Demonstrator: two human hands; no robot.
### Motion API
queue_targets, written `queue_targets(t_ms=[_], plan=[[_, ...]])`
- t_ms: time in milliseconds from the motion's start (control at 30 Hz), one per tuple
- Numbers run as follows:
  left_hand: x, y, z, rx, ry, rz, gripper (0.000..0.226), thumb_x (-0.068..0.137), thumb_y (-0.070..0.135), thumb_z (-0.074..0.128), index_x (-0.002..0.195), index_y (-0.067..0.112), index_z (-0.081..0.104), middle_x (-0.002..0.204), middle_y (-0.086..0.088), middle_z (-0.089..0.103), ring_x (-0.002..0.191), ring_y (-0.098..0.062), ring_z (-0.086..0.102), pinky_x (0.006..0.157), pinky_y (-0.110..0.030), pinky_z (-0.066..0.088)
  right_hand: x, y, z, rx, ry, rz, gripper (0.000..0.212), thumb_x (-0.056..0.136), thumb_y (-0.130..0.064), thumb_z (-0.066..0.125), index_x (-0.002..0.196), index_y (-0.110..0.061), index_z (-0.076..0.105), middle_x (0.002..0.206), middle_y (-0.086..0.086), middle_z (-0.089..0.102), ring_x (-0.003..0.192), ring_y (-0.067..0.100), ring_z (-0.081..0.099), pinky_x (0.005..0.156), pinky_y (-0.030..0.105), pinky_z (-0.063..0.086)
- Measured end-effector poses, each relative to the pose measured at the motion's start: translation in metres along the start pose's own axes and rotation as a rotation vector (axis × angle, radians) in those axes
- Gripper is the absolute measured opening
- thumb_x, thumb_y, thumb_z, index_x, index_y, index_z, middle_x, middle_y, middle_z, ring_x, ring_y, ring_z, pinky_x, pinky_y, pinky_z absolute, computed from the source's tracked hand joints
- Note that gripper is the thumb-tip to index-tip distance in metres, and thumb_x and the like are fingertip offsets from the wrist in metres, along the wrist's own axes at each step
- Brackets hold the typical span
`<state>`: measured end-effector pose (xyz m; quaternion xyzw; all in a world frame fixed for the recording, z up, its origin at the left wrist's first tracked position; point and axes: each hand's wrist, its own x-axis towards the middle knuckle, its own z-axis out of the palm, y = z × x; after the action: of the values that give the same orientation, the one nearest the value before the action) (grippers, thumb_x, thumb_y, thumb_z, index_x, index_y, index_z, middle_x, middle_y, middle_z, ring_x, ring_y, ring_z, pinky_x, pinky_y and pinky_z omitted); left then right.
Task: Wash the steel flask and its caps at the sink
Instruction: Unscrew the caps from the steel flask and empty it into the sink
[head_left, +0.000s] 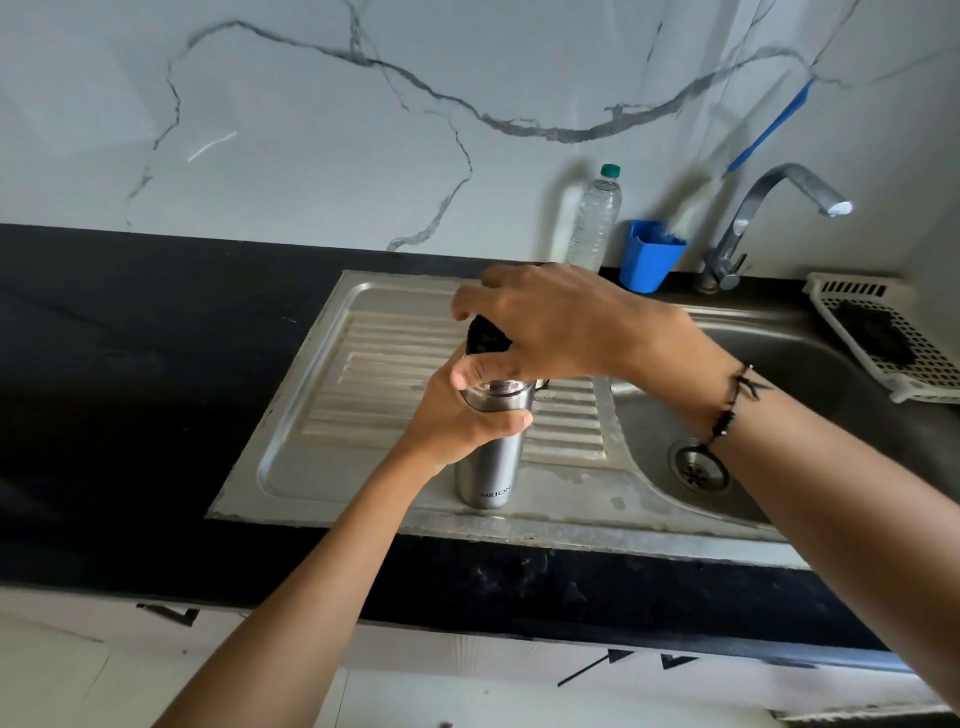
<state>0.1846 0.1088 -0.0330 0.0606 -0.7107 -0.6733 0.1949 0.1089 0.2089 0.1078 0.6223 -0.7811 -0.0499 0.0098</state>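
Note:
A steel flask stands upright on the ribbed drainboard of the steel sink. My left hand is wrapped around its upper part, just under the open mouth. My right hand hovers right above the mouth and holds a black cap, tilted and lifted clear of the flask. Most of the cap is hidden under my fingers. The sink bowl with its drain lies to the right.
A curved tap stands behind the bowl. Beside it are a blue plastic holder with a brush and a clear plastic bottle. A white slotted tray with a dark scrubber sits at the far right. Black countertop extends to the left.

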Motion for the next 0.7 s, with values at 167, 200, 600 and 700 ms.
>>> queue_targets(t_ms=[167, 200, 600, 700], plan=[[0.0, 0.002, 0.002, -0.016, 0.01, -0.014, 0.054, 0.044, 0.024, 0.078, 0.094, 0.017, 0.056, 0.079, 0.013, 0.071, 0.075, -0.002, 0.065, 0.066, -0.016, 0.048, 0.003, 0.006, -0.002, 0.151, 0.0, -0.139, 0.024, 0.086, -0.031, 0.059, 0.107, -0.018, 0.057, 0.096, 0.0, 0.056, 0.084, 0.016, 0.053, 0.066, 0.027, 0.039], [0.0, 0.002, 0.002, -0.017, 0.007, -0.01, 0.055, 0.044, 0.024, 0.078, 0.094, 0.018, 0.056, 0.079, 0.013, 0.071, 0.074, -0.002, 0.065, 0.066, -0.016, 0.048, 0.001, 0.009, -0.006, 0.227, -0.007, -0.16, 0.024, 0.085, -0.025, 0.061, 0.108, -0.019, 0.057, 0.1, 0.0, 0.057, 0.086, 0.015, 0.052, 0.068, 0.025, 0.04], [-0.001, 0.0, 0.001, 0.001, 0.003, -0.001, 0.054, 0.048, 0.02, 0.079, 0.097, 0.016, 0.057, 0.082, 0.012, 0.071, 0.076, -0.004, 0.066, 0.069, -0.018, 0.049, 0.018, 0.073, 0.048, 0.369, -0.144, 0.208, 0.027, 0.083, -0.01, 0.062, 0.109, -0.015, 0.054, 0.096, 0.002, 0.057, 0.071, 0.014, 0.058, 0.061, 0.026, 0.053], [-0.002, 0.001, 0.001, 0.0, 0.0, 0.014, 0.054, 0.049, 0.02, 0.078, 0.099, 0.012, 0.058, 0.084, 0.011, 0.072, 0.078, -0.005, 0.066, 0.069, -0.017, 0.049, 0.03, 0.071, 0.109, 0.33, -0.162, 0.189, 0.02, 0.08, -0.016, 0.066, 0.095, -0.016, 0.053, 0.093, 0.0, 0.057, 0.084, 0.02, 0.058, 0.07, 0.029, 0.047]])
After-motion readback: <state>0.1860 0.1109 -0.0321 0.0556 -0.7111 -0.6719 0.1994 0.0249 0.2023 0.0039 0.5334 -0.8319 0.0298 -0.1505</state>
